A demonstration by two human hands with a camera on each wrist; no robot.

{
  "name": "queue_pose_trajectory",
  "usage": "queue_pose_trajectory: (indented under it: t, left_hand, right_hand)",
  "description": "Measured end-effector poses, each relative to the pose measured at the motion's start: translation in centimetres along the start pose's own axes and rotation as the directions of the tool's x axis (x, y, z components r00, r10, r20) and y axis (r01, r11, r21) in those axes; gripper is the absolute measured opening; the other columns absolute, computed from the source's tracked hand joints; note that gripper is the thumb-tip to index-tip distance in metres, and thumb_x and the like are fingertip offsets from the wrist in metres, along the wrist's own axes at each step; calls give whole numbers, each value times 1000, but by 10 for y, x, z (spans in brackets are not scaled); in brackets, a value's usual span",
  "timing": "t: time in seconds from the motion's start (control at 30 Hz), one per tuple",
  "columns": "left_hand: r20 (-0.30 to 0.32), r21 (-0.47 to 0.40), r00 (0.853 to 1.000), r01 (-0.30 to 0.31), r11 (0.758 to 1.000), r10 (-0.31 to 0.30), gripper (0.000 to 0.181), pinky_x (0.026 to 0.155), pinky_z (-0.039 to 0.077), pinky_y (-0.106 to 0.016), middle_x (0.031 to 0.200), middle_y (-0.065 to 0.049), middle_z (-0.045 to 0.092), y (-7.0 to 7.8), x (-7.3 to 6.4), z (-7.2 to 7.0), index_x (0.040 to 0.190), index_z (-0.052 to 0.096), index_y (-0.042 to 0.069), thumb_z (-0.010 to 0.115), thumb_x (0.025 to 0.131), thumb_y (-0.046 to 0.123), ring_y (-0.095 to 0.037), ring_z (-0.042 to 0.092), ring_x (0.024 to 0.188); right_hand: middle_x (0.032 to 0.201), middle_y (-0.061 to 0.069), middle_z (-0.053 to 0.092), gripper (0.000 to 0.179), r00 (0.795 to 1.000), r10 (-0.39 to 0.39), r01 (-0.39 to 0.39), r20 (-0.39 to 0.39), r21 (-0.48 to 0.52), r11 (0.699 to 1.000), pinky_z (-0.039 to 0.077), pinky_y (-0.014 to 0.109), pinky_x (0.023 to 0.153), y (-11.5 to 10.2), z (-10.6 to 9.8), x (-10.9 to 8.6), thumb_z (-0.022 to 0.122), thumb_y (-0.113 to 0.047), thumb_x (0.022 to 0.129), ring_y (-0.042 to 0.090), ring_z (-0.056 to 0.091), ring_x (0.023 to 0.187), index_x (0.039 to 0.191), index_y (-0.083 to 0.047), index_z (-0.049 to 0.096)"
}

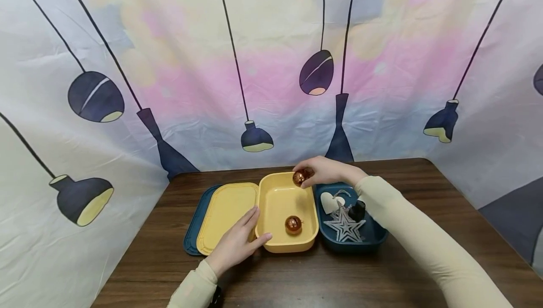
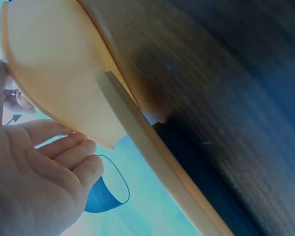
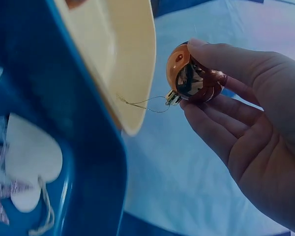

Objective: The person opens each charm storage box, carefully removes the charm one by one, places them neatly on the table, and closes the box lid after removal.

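A shiny copper bauble (image 3: 189,73) with a thin gold loop is pinched between the thumb and fingers of my right hand (image 1: 324,170), over the far right corner of the yellow box (image 1: 313,239). Inside that box, toward its near end, lies another copper bauble (image 1: 293,224). My left hand (image 1: 238,242) rests along the box's near left rim, fingers fairly straight, thumb over the near corner. On the right stands a dark blue box (image 1: 354,247) holding a white heart (image 1: 328,203), a glittery star (image 1: 345,224) and a black item (image 1: 357,210), partly hidden by my right sleeve.
Left of the yellow box lies a yellow lid (image 1: 231,204), overlapping a dark blue lid (image 1: 191,232). The boxes and lids sit on a brown wooden table (image 1: 292,284). A cloth (image 1: 280,86) printed with hanging lamps hangs behind the table's far edge.
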State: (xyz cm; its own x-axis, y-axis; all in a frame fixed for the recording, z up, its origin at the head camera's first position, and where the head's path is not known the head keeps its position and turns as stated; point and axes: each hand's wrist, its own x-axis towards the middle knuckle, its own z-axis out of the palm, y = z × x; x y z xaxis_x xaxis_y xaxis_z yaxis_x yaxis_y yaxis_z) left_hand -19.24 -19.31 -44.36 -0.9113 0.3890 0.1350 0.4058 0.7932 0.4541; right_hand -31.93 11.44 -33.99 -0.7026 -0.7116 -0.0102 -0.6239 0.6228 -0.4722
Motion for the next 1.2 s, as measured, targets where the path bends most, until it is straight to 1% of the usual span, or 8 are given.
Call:
queue_pose_trajectory:
  t: [0.13, 0.33, 0.43, 0.57, 0.7, 0.93, 1.07, 1.2]
  left_hand:
    - [-3, 4, 1000, 4, 1000, -3, 90, 113, 36, -50, 162, -14, 31, 0, 0, 0, 155, 38, 1, 54, 95, 67, -30, 33, 147]
    - [1, 1, 1000, 13, 1000, -13, 91, 113, 36, -51, 162, -14, 31, 1, 0, -1, 155, 37, 2, 53, 94, 69, -30, 33, 147]
    - [0, 2, 1000, 14, 1000, -14, 91, 113, 36, -50, 162, -14, 31, 1, -1, -1, 155, 37, 2, 53, 94, 68, -30, 33, 147]
    - [-5, 3, 1000, 14, 1000, -14, 90, 113, 36, -50, 162, -14, 31, 1, -1, -1, 155, 37, 1, 54, 95, 67, -30, 33, 147]
    - [-5, -1, 1000, 9, 1000, -9, 90, 113, 36, -51, 162, -14, 31, 1, -1, -1, 155, 37, 2, 54, 95, 67, -31, 33, 147]
    - [-9, -2, 1000, 2, 1000, -2, 87, 113, 36, -52, 162, -15, 31, 1, 0, -1, 155, 38, 2, 58, 95, 62, -31, 33, 147]
    - [-5, -2, 1000, 4, 1000, -4, 88, 113, 36, -51, 162, -13, 30, 1, 0, 0, 155, 37, 2, 59, 95, 63, -30, 32, 147]
    - [1, -11, 1000, 9, 1000, -9, 89, 114, 35, -51, 163, -12, 29, 1, 0, 0, 155, 37, 3, 57, 94, 65, -29, 32, 147]
  right_hand:
    - [127, 4, 65, 53, 999, 34, -33, -30, 24, 999, 51, 41, 96, 9, -10, -15, 75, -27, 94, 21, 61, 114, 142, -11, 59]
    - [124, 5, 66, 54, 994, 85, -81, -75, 63, 995, 52, 44, 95, 22, -24, -39, 74, -27, 94, 23, 63, 112, 143, -10, 57]
    - [124, 5, 66, 55, 985, 147, -137, -96, 104, 985, 52, 46, 95, 27, -29, -49, 74, -29, 94, 24, 63, 112, 143, -10, 57]
    - [130, 9, 63, 57, 970, 212, -198, -120, 119, 973, 50, 50, 97, 35, -34, -61, 73, -33, 95, 28, 60, 118, 144, -10, 56]
    - [131, 9, 63, 57, 960, 240, -229, -142, 89, 969, 50, 51, 97, 44, -37, -73, 71, -34, 96, 28, 59, 117, 144, -10, 55]
    - [131, 12, 63, 58, 944, 256, -242, -206, 88, 966, 51, 53, 95, 57, -46, -99, 71, -37, 96, 33, 59, 120, 143, -8, 56]
    - [129, 15, 64, 58, 928, 275, -263, -250, 84, 961, 50, 55, 95, 65, -51, -115, 72, -37, 95, 35, 59, 118, 142, -6, 57]
    - [127, 17, 64, 59, 913, 307, -292, -270, 95, 952, 49, 57, 95, 75, -54, -131, 72, -38, 95, 36, 59, 117, 141, -5, 57]
